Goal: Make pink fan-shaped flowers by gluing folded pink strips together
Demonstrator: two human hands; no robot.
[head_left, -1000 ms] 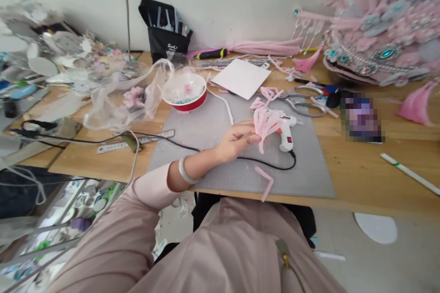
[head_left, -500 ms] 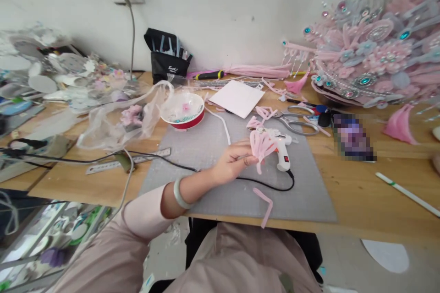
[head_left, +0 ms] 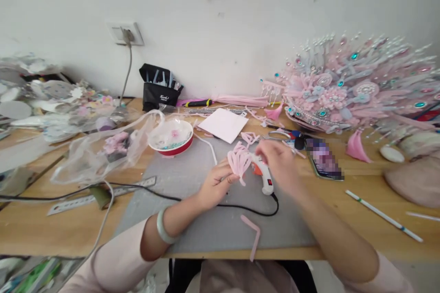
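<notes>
In the head view, my left hand (head_left: 216, 184) pinches a fan of looped pink pipe cleaners (head_left: 239, 160) by its lower end, above the grey mat. My right hand (head_left: 277, 160) is just right of it, over the upper part of a white hot glue gun (head_left: 267, 180). Motion blurs its fingers, so I cannot make out whether they hold anything. The glue gun's handle with a red switch points toward me. A bent pink pipe cleaner (head_left: 255, 233) lies at the mat's front edge. Another folded pink piece (head_left: 250, 138) rests behind the glue gun.
A red-and-white bowl (head_left: 171, 147) with beads stands on the grey cutting mat (head_left: 192, 233), near a white card (head_left: 223, 124). A large pink beaded headdress (head_left: 330, 96) and a phone (head_left: 325, 160) are right. Left are a plastic bag (head_left: 85, 160), a metal ruler (head_left: 72, 204) and cables.
My right hand has come into view from the right and reached over the glue gun. My left hand still holds the pink loops. The camera view has tilted up and turned slightly right.
</notes>
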